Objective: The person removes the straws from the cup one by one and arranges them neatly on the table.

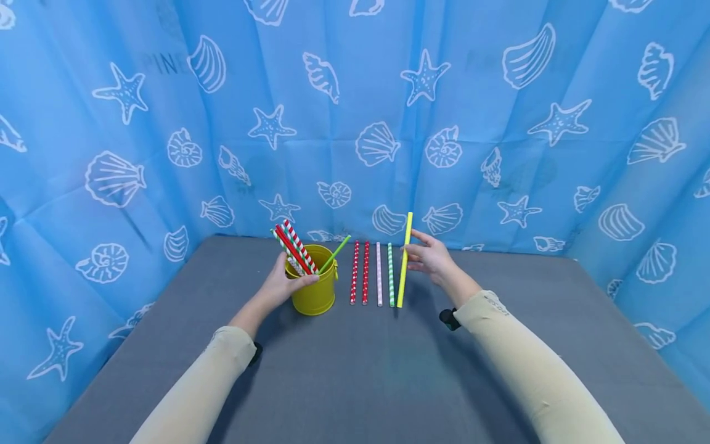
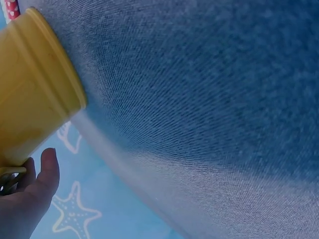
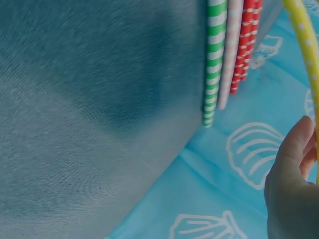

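Observation:
A yellow paper straw with pale dots (image 3: 305, 42) is pinched in my right hand (image 1: 435, 259), tilted slightly and raised off the table. To its left, a green-striped straw (image 1: 391, 277), a pale pink straw (image 1: 379, 274) and two red straws with white marks (image 1: 365, 274) lie side by side. My left hand (image 1: 280, 283) grips the left side of a yellow bucket (image 1: 313, 301) near its rim, thumb at the front. Several straws stand in the bucket, among them red-and-white striped straws (image 1: 295, 237) and a plain green straw (image 1: 336, 253) leaning right. The bucket's inside bottom is hidden.
A grey cloth covers the table (image 1: 355, 376). Behind it and at both sides hangs a blue curtain (image 1: 355, 80) with white shells and starfish. Part of the bucket's handle (image 2: 12, 172) shows beside my left fingers.

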A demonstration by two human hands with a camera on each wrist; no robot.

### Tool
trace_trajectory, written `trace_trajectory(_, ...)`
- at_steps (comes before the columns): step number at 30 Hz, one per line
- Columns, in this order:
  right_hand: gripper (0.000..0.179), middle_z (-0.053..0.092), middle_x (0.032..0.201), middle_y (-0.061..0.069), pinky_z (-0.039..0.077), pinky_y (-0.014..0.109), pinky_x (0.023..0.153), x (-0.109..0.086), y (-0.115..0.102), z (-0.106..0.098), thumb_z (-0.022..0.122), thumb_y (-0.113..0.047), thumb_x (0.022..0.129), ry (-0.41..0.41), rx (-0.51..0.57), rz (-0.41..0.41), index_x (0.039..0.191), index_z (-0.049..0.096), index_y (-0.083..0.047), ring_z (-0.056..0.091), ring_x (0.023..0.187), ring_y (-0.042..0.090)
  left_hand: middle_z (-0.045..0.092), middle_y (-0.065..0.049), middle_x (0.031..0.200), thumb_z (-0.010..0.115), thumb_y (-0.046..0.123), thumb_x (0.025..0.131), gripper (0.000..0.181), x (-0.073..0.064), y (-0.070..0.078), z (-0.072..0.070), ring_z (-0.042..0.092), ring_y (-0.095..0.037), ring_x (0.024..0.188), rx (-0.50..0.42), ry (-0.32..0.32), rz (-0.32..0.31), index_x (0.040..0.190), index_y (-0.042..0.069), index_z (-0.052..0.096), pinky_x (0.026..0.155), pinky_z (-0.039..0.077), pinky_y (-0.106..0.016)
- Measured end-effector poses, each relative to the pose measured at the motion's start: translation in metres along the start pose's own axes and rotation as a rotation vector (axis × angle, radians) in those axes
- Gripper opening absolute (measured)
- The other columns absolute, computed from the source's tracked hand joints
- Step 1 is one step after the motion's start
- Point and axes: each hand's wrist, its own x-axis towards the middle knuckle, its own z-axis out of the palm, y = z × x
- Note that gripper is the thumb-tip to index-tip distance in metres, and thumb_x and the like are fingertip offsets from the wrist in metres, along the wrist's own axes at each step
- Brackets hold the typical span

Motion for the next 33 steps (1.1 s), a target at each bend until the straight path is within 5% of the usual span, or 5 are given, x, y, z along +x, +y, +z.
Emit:
trace_trajectory(14,0.061,0.054,0.132,0.025,0.051,0.042,0.092,0.034,0.019,-0.009,0.056,-0.006,0.098,-0.045,-0.171,0.050,0.153,0.030,-0.011,0.061,0.072,0.010,0.033,-0.019,0.143,0.072,0.032,0.087,0.083,0.000,0.002,0.000,0.036,-0.034,0.130,-0.044,0.012,-0.031,0.146,0.008,0.019,0.110,0.029,-0.054)
trace_trajectory(23,0.060,0.064,0.096,0.004,0.053,0.036,0.077,0.064,0.033,-0.009,0.063,-0.011,0.095,0.006,-0.282,0.138,0.150,0.038,-0.012,0.061,0.074,0.015,0.036,-0.020,0.141,0.070,0.029,0.089,0.078,-0.001,0.000,0.001,0.037,-0.035,0.128,-0.056,0.024,-0.060,0.145,0.006,0.021,0.109,0.030,-0.053)
trace_trajectory(28,0.059,0.060,0.112,0.008,0.048,0.032,0.072,0.075,0.041,-0.009,0.064,-0.014,0.095,0.035,-0.321,0.197,0.149,0.040,-0.016,0.059,0.084,0.018,0.034,-0.020,0.144,0.069,0.029,0.090,0.080,-0.002,0.001,0.001,0.036,-0.035,0.130,-0.064,0.012,-0.050,0.147,0.006,0.018,0.110,0.028,-0.054)
trace_trajectory(33,0.058,0.052,0.133,0.015,0.044,0.040,0.088,0.081,0.048,-0.006,0.063,-0.015,0.095,0.038,-0.342,0.206,0.149,0.040,-0.012,0.055,0.106,0.028,0.031,-0.021,0.146,0.068,0.024,0.090,0.081,-0.003,0.003,-0.001,0.034,-0.036,0.132,-0.101,-0.010,-0.038,0.149,0.005,0.016,0.111,0.026,-0.054)
